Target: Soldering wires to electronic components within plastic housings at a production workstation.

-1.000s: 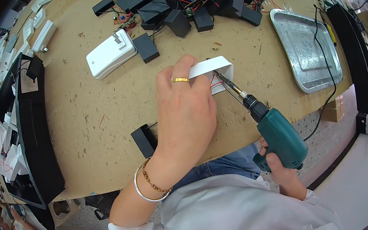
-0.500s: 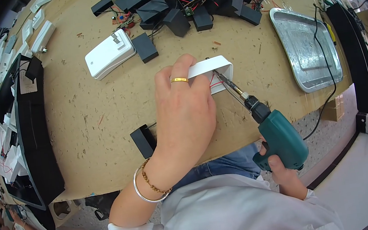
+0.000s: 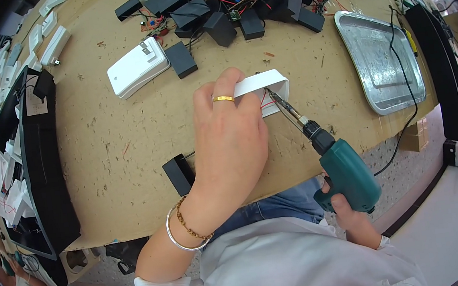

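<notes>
My left hand (image 3: 228, 134), a gold ring on one finger, is closed round a white plastic housing (image 3: 261, 81) on the table. Its open side faces right, and thin red wires (image 3: 268, 103) show inside; the rest is behind my fingers. My right hand (image 3: 351, 216) grips the handle of a green pistol-shaped soldering gun (image 3: 350, 173). The gun's tip points up and left into the housing, by the inner wall. Whether it touches cannot be made out. Beside my left wrist lies a small black box (image 3: 179, 175) with a short lead.
A pile of black boxes (image 3: 220, 28) with wires and circuit boards lies at the back. Left of it is a white plug-in unit (image 3: 138, 68). A metal tray (image 3: 376, 97) sits right, crossed by a black cable (image 3: 405, 73). A black bin (image 3: 52, 183) holds white housings.
The soldering gun's body has shifted slightly left, while its tip stays in the housing. My left hand has hardly moved. At the far left, another person's arm is now raised.
</notes>
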`<state>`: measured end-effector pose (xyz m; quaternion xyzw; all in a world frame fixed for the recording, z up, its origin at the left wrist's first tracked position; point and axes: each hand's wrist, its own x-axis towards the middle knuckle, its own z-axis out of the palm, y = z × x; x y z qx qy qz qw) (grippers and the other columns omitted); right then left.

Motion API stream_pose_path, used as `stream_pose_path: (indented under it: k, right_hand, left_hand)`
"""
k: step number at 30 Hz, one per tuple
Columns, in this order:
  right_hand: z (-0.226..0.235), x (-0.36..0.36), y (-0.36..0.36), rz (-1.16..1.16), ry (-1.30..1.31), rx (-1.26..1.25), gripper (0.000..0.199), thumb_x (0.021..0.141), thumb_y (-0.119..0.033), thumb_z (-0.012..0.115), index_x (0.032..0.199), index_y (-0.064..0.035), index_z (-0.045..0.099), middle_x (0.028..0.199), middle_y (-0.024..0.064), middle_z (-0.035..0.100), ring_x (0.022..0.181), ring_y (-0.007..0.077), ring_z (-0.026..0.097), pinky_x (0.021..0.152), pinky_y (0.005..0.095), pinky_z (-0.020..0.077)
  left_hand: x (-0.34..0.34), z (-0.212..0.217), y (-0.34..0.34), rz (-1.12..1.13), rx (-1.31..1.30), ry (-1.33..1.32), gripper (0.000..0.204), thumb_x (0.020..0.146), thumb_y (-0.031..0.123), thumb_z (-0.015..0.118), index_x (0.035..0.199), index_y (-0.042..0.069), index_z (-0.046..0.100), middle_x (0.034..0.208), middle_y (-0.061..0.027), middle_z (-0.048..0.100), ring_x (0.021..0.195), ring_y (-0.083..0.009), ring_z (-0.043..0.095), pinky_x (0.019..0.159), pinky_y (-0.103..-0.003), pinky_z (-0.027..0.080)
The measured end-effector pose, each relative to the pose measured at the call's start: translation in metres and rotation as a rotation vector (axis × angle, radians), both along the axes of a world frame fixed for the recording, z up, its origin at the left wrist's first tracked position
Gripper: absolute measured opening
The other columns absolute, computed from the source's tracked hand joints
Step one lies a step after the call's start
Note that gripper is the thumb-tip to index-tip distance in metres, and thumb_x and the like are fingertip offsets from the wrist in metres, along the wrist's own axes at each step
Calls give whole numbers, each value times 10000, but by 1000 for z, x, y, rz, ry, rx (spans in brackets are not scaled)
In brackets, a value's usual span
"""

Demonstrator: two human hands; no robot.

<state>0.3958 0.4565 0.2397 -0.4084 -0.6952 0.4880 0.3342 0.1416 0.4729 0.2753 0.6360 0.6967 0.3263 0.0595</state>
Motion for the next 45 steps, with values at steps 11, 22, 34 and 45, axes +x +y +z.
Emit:
stream_pose_path:
  k: [11, 22, 34, 45]
  right_hand:
    - [-2, 1, 2, 62, -85, 119, 355, 804, -197, 702, 1054, 42, 625, 808, 76, 609, 671, 156, 588, 606, 283, 461]
    - [2, -5, 0, -31, -18, 21, 405, 830, -303, 706, 1026, 43, 632, 825, 82, 607, 677, 166, 578, 612, 286, 453]
    - [-9, 1, -5, -8, 67, 97, 482, 849, -389, 663, 1042, 51, 616, 881, 101, 604, 698, 165, 601, 625, 285, 461]
    - [-1, 3, -12, -78, 208, 32, 715, 808, -616, 595, 1157, 7, 567, 1168, 137, 532, 754, 139, 551, 665, 278, 450]
  left_hand:
    - [1, -2, 0, 24, 44, -20, 50, 747, -12, 629, 772, -33, 591, 1195, -162, 520, 1028, -396, 473, 841, -441, 455]
    - [0, -3, 0, 19, 41, -19, 47, 751, -18, 626, 778, -34, 591, 1192, -161, 520, 1029, -392, 471, 844, -433, 454]
    - [0, -2, -2, -2, 17, -18, 140, 747, -27, 615, 880, -65, 598, 1211, -174, 482, 1048, -388, 459, 893, -436, 431]
    - [-2, 18, -14, 32, 185, 210, 145, 727, 95, 752, 843, 37, 688, 1129, -104, 589, 1069, -335, 508, 877, -411, 429]
